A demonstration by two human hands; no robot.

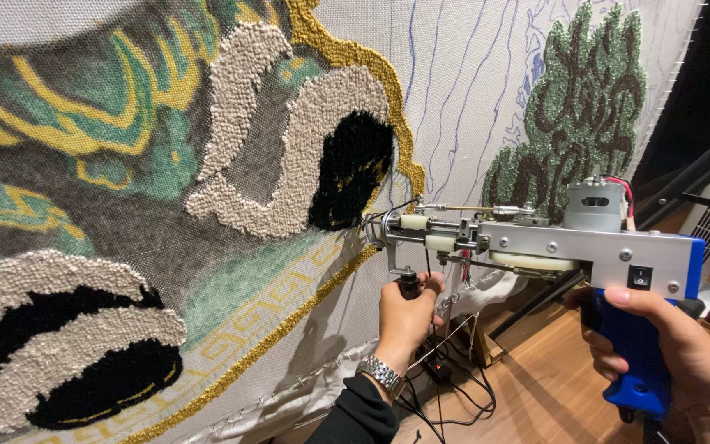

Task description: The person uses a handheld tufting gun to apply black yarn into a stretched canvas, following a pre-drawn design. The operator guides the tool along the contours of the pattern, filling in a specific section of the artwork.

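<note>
Gripping a tufting gun (536, 242): right hand (667, 345) fingers around blue grip, left hand (406, 316) fingers around front knob, at stretched cloth (470, 90).

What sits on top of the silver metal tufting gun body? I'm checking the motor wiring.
A grey cylindrical motor with red wire sits on the silver metal tufting gun body. The wire's far end is hidden behind the motor.

The stretched backing cloth with tufted yarn patches (207, 247) stands upright across the left and middle. To its right, the metal tufting gun with a plastic pistol grip (552, 247) points its tip against the cloth. The left hand (408, 312) sits below the gun's front, on its small knob; the right hand (667, 345) is around the rear grip. Cables (454, 386) lie on the wooden plank floor (536, 386) beneath.
</note>
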